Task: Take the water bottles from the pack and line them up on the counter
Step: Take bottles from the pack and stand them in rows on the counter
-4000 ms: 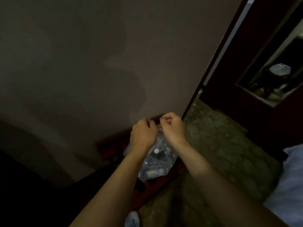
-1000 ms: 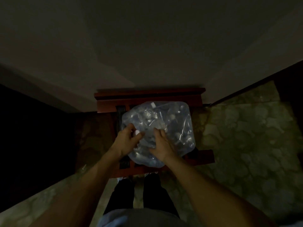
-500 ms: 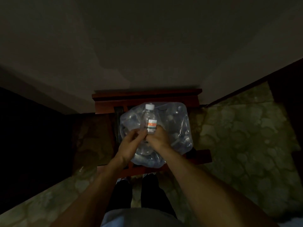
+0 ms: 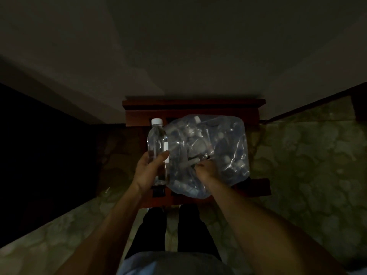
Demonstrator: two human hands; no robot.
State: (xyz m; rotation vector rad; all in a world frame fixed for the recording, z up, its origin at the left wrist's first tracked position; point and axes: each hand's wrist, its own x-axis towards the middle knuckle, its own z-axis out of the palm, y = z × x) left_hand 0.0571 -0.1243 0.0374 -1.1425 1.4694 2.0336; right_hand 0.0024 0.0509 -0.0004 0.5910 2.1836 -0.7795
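Left hand wrapped around water bottle, clear of pack at stand's left edge; right hand clenches wrap. Risk: loosened wrap spills remaining bottles

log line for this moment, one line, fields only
left hand: holds bottle beside pack | right hand: in pack's torn wrap, grip unclear | pack: on wooden stand | counter: not seen
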